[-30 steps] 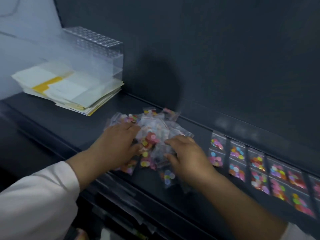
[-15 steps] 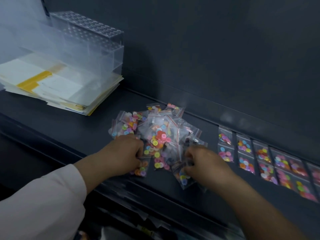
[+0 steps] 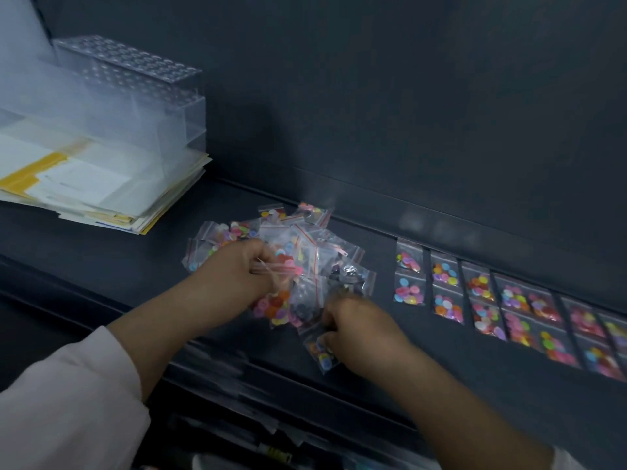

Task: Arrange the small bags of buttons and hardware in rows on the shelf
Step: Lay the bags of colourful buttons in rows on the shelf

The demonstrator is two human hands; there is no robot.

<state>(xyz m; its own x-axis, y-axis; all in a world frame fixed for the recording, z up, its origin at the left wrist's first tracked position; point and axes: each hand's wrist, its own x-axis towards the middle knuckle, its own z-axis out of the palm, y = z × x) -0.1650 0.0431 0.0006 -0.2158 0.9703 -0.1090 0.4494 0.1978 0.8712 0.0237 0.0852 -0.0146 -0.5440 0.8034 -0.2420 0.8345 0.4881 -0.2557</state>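
Dark shelf [image 3: 101, 266]: clear bags [image 3: 315, 245] (colourful buttons [image 3: 410, 293]).

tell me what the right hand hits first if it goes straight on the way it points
The pile of bags: the right hand points up and left and sits at the pile's near edge. Past that comes the back wall, though depth is unclear.

Dim, soft-focus view; motion blur smears the lower edge, glare at upper left.
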